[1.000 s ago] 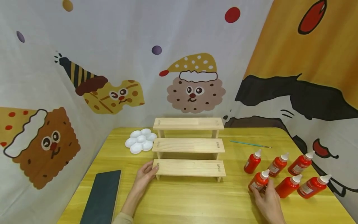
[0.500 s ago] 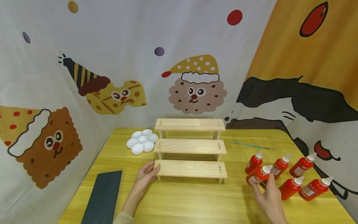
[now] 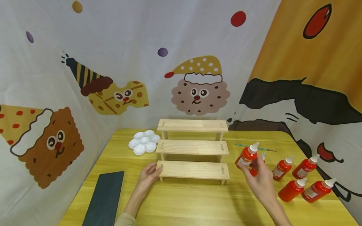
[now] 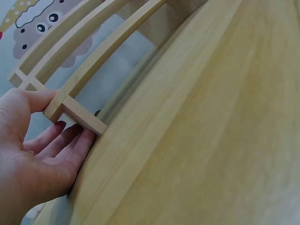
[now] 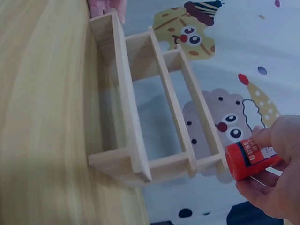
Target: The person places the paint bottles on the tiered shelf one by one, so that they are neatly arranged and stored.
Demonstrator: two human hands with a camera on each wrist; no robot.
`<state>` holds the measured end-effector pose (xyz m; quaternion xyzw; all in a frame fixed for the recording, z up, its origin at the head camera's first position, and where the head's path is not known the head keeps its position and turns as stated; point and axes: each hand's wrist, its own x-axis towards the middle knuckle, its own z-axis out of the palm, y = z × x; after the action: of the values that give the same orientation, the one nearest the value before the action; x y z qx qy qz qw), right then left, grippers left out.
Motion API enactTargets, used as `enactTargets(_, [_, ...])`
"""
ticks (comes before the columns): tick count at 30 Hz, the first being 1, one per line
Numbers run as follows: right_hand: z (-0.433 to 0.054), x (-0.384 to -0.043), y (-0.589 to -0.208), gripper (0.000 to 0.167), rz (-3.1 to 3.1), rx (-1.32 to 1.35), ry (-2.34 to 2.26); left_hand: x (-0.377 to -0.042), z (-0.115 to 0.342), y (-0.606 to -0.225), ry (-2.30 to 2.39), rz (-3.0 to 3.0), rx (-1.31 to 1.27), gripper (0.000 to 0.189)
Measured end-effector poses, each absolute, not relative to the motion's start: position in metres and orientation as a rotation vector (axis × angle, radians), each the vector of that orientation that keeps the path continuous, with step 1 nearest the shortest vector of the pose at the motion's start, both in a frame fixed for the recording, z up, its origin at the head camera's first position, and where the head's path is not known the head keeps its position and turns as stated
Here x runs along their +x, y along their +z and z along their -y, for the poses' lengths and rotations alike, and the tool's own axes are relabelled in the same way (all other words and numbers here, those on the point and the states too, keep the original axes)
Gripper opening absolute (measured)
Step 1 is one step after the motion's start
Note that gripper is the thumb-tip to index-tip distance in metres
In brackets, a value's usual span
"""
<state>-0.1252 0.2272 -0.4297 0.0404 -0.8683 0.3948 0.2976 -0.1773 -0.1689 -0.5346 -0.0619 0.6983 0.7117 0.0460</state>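
A three-tier wooden step shelf (image 3: 192, 169) stands mid-table. My left hand (image 3: 148, 176) grips its lowest tier at the left end. In the left wrist view, the thumb lies on the board's corner and the fingers (image 4: 77, 147) curl in by the short leg. Off the table, right of the shelf, my right hand (image 3: 261, 182) holds a red squeeze bottle (image 3: 244, 157) with a white nozzle cap, tilted slightly. The right wrist view shows that bottle's base (image 5: 236, 161) towards the shelf. Another red bottle (image 3: 253, 171) is mostly hidden behind the right hand.
Several more red bottles, one of them a plain-sided bottle (image 3: 291, 190), stand at the right. A thin teal paintbrush (image 3: 266, 148) lies behind them. Left of the shelf is a white flower-shaped palette (image 3: 144, 140); a dark flat board (image 3: 104, 197) lies front left. A printed curtain (image 3: 135, 31) hangs behind.
My right hand has lifted the red bottle from its place among the others and carried it up and left towards the shelf. My left hand stays on the shelf's left end.
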Motion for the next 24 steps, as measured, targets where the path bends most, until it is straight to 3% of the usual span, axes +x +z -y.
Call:
enactTargets(12, [-0.199,-0.165,-0.42,0.045,2.227,0.268,1.263,-0.174,0.166,-0.534,2.168,-2.14,-0.213,0.058])
enactTargets(24, [-0.133,-0.216,-0.396,0.047,2.256,0.349,1.586,-0.175,0.166,-0.536,2.182,-2.137,-0.218,0.059])
